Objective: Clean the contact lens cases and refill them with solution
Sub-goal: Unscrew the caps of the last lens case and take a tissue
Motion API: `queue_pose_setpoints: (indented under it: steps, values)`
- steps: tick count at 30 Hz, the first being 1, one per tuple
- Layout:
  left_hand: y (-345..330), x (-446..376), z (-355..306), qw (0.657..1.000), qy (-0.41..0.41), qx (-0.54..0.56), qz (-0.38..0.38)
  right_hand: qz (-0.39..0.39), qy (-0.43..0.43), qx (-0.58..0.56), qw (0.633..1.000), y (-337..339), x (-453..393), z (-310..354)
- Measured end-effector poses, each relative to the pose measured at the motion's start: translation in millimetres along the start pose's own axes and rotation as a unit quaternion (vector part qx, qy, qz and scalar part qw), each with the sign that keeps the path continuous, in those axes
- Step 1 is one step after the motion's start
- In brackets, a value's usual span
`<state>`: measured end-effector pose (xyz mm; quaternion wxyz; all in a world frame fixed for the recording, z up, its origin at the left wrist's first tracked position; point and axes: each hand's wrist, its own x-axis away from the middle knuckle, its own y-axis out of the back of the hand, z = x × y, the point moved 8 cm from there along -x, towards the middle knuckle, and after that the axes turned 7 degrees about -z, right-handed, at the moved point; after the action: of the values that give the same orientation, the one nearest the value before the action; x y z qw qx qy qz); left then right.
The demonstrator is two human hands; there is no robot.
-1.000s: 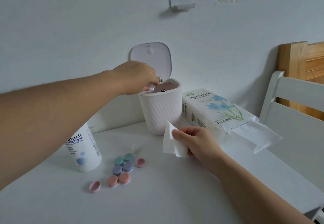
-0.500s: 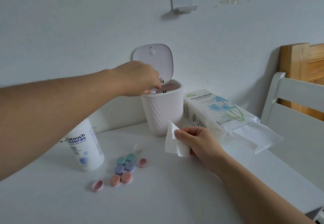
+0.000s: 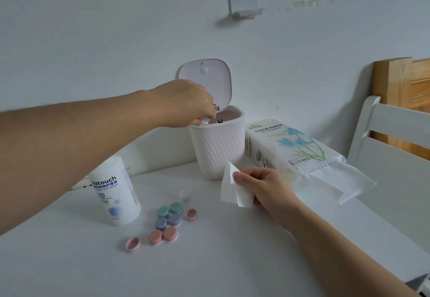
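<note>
My left hand (image 3: 186,104) reaches over the rim of the open white bin (image 3: 218,147) and grips a small white lens case base (image 3: 204,118), mostly hidden by my fingers. My right hand (image 3: 263,187) pinches a folded white tissue (image 3: 232,189) above the table in front of the bin. Three capped lens cases lie together on the table: green (image 3: 169,210), purple (image 3: 168,221) and orange-pink (image 3: 163,236). Two loose pink caps lie beside them, one (image 3: 132,243) to the left and one (image 3: 191,214) to the right. The white solution bottle (image 3: 116,192) stands at the left.
A small clear cap (image 3: 183,195) lies behind the cases. The tissue pack (image 3: 290,150) lies right of the bin with a sheet hanging out. The bin lid (image 3: 206,80) stands up against the wall. A white chair back (image 3: 384,133) and wooden board are at the right.
My left hand stays at the bin rim, with the white piece in it dipping slightly lower. My right hand and the tissue have barely moved.
</note>
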<state>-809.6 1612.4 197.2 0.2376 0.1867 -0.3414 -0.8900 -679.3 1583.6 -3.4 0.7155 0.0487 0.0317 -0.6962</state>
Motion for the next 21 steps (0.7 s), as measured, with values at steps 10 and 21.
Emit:
queue_pose_setpoints:
  steps: [10, 21]
  values:
    - [-1.3, 2.2, -1.6, 0.999, 0.012, 0.019, 0.033, -0.004, 0.000, -0.004, 1.000, 0.7, 2.3, 2.5]
    - [23.5, 64.2, 19.3, 0.954, 0.212, 0.145, -0.157, -0.009, 0.003, 0.027, 1.000, 0.6, 1.4, -0.2]
